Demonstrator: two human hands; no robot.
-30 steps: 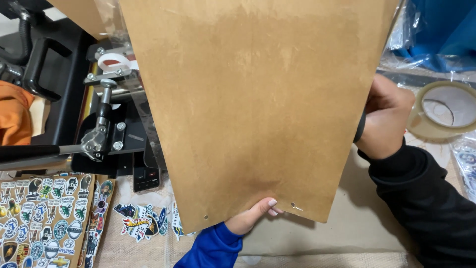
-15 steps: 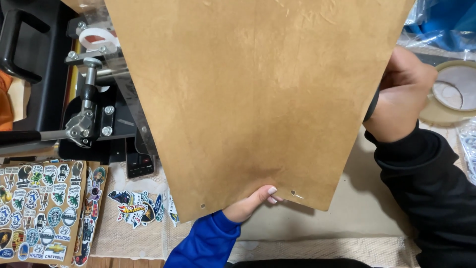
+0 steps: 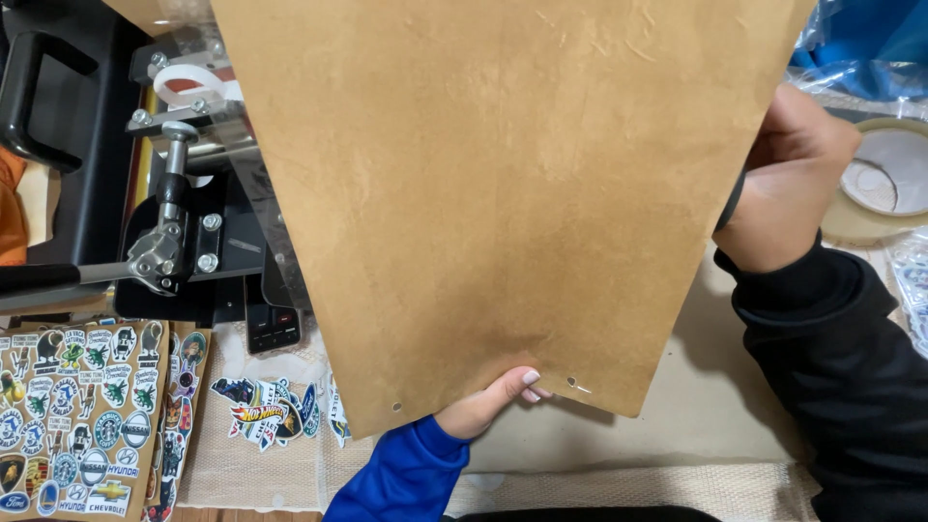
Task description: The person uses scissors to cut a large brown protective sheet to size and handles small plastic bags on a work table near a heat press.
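A large brown paper-like sheet [image 3: 503, 193] with small holes along its lower edge fills the middle of the view, held up over the table. My left hand [image 3: 488, 401], in a blue sleeve, pinches the sheet's bottom edge, thumb on top. My right hand [image 3: 788, 179], in a black sleeve, grips the sheet's right edge, fingers curled behind it. The sheet hides most of what lies beneath it.
A black heat press [image 3: 174, 222] with a metal lever stands at the left, partly under the sheet. Brown sheets covered in stickers [image 3: 77, 416] lie at the lower left, loose stickers [image 3: 271, 411] beside them. A tape roll [image 3: 884, 184] and blue plastic [image 3: 860, 39] sit at the right.
Both hands keep their hold on the sheet. The press and stickers have slid a little leftward in the view, and the sheet's lower edge sits slightly higher.
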